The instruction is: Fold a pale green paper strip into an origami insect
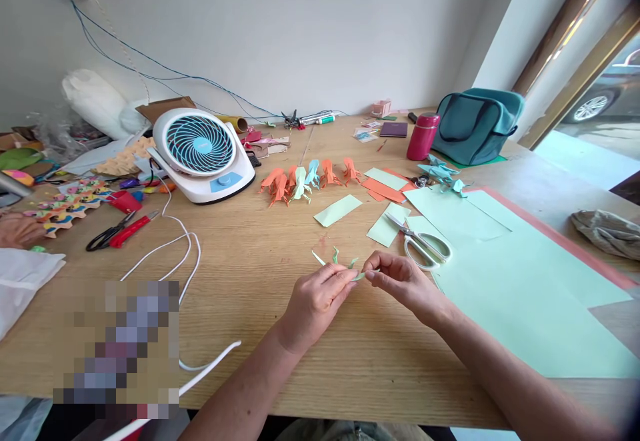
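My left hand (317, 298) is closed on a pale green folded paper piece (358, 277) above the table's middle. Thin green strips of it stick out beyond my fingers; the rest is covered by them. My right hand (403, 286) pinches the piece's right end between thumb and fingers. Just right of that hand lie white-handled scissors (429, 249), their blades on a small green paper rectangle (385, 229). Farther back stands a row of folded paper figures in orange (330, 173), pale green (301, 185) and blue (313, 174).
Large green sheets (520, 308) cover the table's right side. A pink flask (423, 137) and a teal bag (477, 128) stand behind. To the left are a white fan (205, 154), a white cord (197, 254), a red-handled cutter (131, 230) and assorted clutter.
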`<state>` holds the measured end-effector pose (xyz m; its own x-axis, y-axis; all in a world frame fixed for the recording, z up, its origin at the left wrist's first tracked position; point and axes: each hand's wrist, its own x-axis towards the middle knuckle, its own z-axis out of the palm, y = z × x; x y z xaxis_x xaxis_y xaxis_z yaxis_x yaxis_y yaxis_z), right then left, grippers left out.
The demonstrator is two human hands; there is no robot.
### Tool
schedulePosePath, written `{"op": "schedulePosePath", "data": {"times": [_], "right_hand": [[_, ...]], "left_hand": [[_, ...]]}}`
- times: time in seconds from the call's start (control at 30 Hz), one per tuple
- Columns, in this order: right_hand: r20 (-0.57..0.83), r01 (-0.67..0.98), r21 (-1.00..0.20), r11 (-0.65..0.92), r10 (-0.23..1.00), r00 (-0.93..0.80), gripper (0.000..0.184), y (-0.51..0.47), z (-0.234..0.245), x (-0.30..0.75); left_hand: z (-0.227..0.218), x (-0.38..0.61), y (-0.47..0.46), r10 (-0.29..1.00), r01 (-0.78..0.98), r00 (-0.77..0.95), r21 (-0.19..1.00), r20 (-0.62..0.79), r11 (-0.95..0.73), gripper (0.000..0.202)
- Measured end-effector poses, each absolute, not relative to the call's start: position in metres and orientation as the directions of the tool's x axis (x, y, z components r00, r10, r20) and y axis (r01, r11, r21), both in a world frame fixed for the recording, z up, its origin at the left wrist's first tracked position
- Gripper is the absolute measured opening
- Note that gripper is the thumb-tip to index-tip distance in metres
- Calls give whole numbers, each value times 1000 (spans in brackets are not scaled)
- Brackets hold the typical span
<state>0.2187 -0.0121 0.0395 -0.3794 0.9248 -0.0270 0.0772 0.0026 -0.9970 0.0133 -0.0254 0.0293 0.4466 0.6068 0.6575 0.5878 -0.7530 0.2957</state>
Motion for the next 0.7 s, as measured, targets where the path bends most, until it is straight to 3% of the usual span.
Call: {"op": "schedulePosePath", "data": {"times": [0.3,0.7], "right_hand": [[-123,182,-982,-43,882,-454,30,-11,39,224],[-179,158,-981,-109,816,-549,30,-11,46,226]], "left_hand": [[32,13,-26,595,592,468,269,653,-760,16],[33,14,-23,561,430,498,374,661,-822,15]]}}
